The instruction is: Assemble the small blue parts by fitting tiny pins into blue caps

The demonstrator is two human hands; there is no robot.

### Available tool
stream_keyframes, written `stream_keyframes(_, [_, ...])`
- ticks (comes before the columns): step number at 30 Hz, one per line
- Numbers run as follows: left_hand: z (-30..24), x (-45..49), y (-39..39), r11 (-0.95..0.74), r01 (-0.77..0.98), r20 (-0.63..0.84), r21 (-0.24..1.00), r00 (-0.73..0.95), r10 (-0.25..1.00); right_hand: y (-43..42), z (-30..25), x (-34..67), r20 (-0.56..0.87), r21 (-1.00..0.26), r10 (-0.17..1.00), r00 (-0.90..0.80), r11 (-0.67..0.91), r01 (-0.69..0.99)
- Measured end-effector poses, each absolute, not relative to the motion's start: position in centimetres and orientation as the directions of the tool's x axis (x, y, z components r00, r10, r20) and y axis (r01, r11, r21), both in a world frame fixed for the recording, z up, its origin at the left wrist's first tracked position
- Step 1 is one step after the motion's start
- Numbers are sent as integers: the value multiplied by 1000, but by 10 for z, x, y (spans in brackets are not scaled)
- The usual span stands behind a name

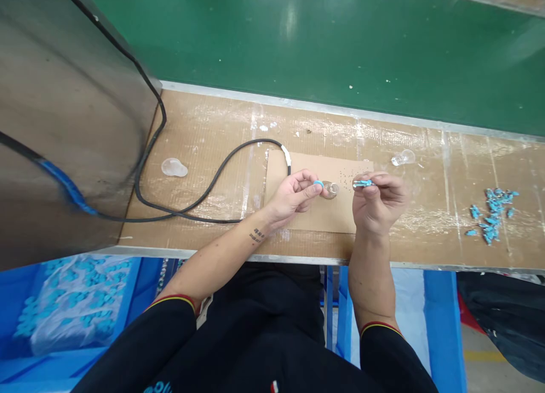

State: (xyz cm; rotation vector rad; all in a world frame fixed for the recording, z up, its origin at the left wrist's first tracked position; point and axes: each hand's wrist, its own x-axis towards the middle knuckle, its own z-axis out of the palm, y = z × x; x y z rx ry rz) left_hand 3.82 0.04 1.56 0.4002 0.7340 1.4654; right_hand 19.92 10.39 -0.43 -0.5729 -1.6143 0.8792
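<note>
While both hands hover over the cardboard pad (298, 160), left hand (293, 197) pinching a blue ring (318, 183), right hand (378, 203) pinching a blue part (363, 183).

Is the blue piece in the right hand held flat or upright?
Flat. The blue piece lies sideways, pinched between the right hand's fingertips, pointing toward the left hand, above the cardboard sheet.

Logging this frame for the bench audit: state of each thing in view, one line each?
left hand: pinching a small blue ring
right hand: pinching a small blue part
round metal piece: lying on the cardboard pad, between the hands
pile of blue parts: loose on the bench, right
black cable: slack, looped
clear caps: lying loose
</note>
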Motion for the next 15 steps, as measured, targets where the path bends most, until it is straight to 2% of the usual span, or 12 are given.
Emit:
stream_keyframes(3, [15,40,0,95,-736,-207,670,-62,976,104,-4,199,586,-811,777,-230,557,-182])
stream_keyframes(10, [16,43,0,68,-725,-206,686,-104,973,93,3,195,562,-824,784,-263,560,-92])
stream_keyframes(15, [18,42,-1,63,-708,-217,703,-130,968,90,7,194,588,-808,770,-248,574,-135])
